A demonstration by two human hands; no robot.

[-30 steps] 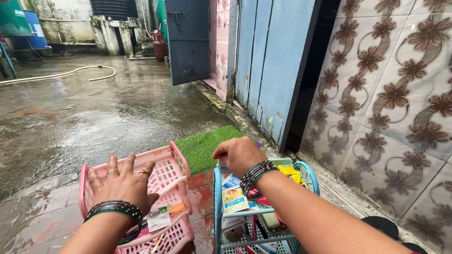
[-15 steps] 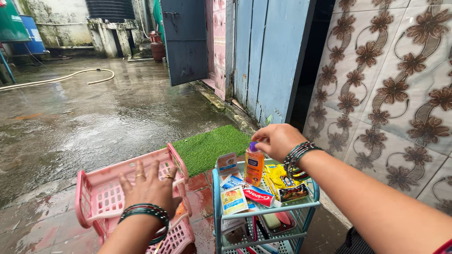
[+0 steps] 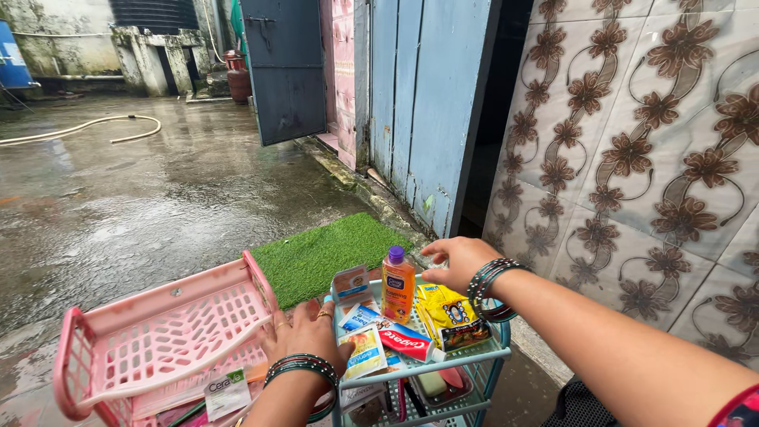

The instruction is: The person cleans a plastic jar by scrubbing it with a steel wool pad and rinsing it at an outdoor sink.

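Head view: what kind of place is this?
Likely a wet outdoor house courtyard: rain-slick concrete ground, blue wooden door in a floral-tiled wall, green doormat. Two small plastic racks of toiletries stand there.

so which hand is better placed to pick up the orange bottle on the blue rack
Right. The right hand hovers open just beside the orange bottle, while the left hand rests lower, by the sachets at the blue rack edge.

Your right hand point(image 3: 457, 261) is hovering open beside the orange bottle point(image 3: 398, 283) at the blue rack's point(image 3: 484, 354) back edge; your left hand point(image 3: 307, 336) is touching its left edge.
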